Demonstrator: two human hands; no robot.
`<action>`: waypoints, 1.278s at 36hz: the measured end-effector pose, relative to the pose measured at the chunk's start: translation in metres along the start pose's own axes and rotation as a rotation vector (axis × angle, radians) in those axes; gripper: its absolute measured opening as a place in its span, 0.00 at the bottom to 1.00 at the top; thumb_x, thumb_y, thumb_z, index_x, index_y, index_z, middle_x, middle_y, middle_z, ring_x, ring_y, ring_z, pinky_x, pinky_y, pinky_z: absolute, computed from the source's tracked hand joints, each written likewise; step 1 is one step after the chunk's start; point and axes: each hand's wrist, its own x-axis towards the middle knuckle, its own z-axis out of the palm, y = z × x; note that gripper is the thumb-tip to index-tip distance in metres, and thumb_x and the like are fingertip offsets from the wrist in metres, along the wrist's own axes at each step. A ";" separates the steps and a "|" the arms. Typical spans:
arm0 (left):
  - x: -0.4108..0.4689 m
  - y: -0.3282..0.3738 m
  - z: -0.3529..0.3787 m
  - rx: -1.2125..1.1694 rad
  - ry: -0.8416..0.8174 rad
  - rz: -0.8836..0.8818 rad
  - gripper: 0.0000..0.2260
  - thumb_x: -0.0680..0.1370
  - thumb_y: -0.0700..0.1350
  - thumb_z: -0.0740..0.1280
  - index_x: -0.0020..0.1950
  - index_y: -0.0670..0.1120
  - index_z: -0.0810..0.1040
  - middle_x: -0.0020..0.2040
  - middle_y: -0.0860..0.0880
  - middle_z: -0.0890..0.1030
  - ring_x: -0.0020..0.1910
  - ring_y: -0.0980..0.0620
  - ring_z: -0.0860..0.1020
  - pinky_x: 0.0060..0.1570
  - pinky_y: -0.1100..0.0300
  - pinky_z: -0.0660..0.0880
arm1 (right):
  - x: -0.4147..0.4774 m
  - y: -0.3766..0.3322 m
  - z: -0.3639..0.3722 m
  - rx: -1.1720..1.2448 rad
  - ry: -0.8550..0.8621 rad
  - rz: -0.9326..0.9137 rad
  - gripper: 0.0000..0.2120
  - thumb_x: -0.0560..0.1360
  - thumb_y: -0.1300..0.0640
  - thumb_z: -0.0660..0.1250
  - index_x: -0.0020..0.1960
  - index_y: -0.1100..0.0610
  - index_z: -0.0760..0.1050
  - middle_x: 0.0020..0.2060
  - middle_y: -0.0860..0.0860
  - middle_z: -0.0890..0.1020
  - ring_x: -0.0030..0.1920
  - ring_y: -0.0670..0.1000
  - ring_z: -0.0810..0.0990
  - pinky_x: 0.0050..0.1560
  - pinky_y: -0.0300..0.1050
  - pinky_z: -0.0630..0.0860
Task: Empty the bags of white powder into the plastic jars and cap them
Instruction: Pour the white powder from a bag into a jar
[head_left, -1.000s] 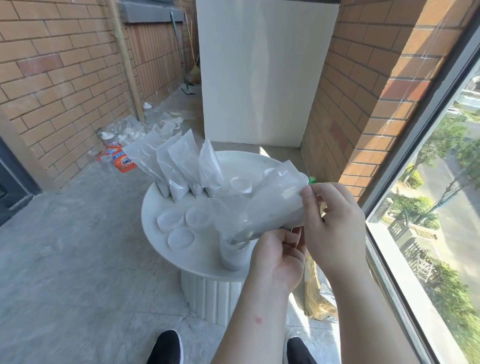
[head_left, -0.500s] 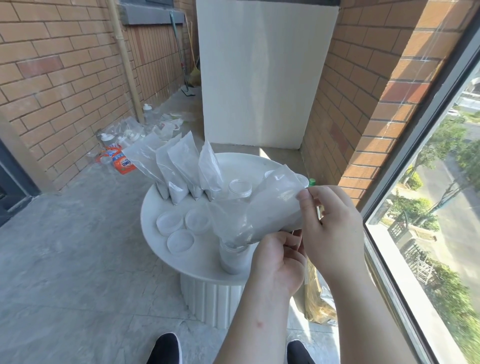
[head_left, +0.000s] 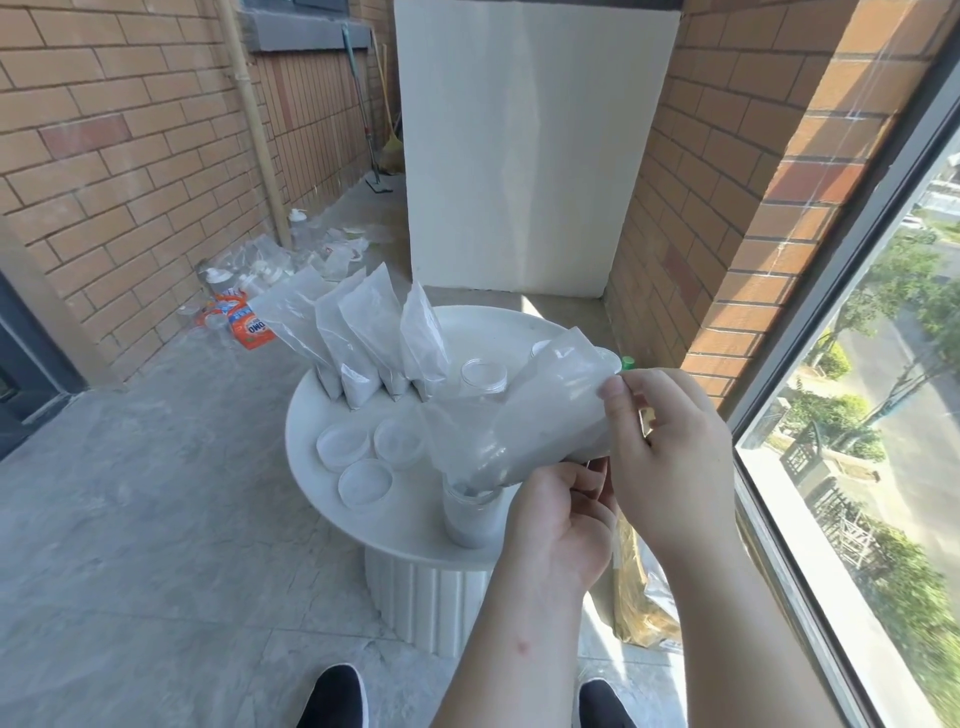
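Note:
A clear bag of white powder (head_left: 535, 421) is tipped mouth-down into an open plastic jar (head_left: 470, 519) at the near edge of the round white table (head_left: 332, 499). My left hand (head_left: 558, 525) grips the bag's lower end beside the jar's mouth. My right hand (head_left: 670, 447) pinches the bag's raised upper end. The jar holds white powder. Several more bags (head_left: 358, 332) stand upright at the table's back left. Three white lids (head_left: 363, 480) lie on the table to the left of the jar. Another clear jar (head_left: 483, 376) stands behind the tipped bag.
Brick walls close in on the left and right, and a white panel (head_left: 530, 156) stands behind the table. Bottles and an orange packet (head_left: 249, 325) litter the floor at left. A yellowish sack (head_left: 639, 597) leans by the window frame. My shoes (head_left: 332, 696) show below.
The bag stays tipped over the jar and both hands keep their hold. The view has shifted very slightly; the bag's upper end sits a little lower than a second ago.

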 end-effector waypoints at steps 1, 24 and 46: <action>0.000 0.000 0.000 0.003 0.001 0.000 0.20 0.71 0.24 0.49 0.42 0.39 0.78 0.31 0.47 0.79 0.25 0.53 0.79 0.26 0.67 0.72 | 0.000 0.000 0.000 -0.003 0.007 -0.002 0.07 0.81 0.58 0.65 0.45 0.57 0.79 0.42 0.49 0.79 0.42 0.45 0.72 0.42 0.42 0.67; 0.004 -0.001 -0.002 0.032 0.000 0.001 0.19 0.71 0.24 0.49 0.37 0.41 0.76 0.28 0.48 0.78 0.24 0.55 0.77 0.29 0.68 0.69 | 0.000 0.000 0.004 -0.033 0.056 -0.038 0.09 0.81 0.56 0.64 0.45 0.58 0.79 0.42 0.49 0.78 0.42 0.49 0.73 0.41 0.49 0.70; 0.012 -0.002 -0.002 0.069 -0.001 0.020 0.17 0.55 0.29 0.56 0.38 0.40 0.76 0.36 0.45 0.77 0.36 0.50 0.74 0.28 0.65 0.73 | 0.001 0.000 0.004 -0.041 -0.055 0.045 0.09 0.82 0.54 0.64 0.45 0.55 0.79 0.43 0.46 0.78 0.44 0.43 0.73 0.42 0.33 0.67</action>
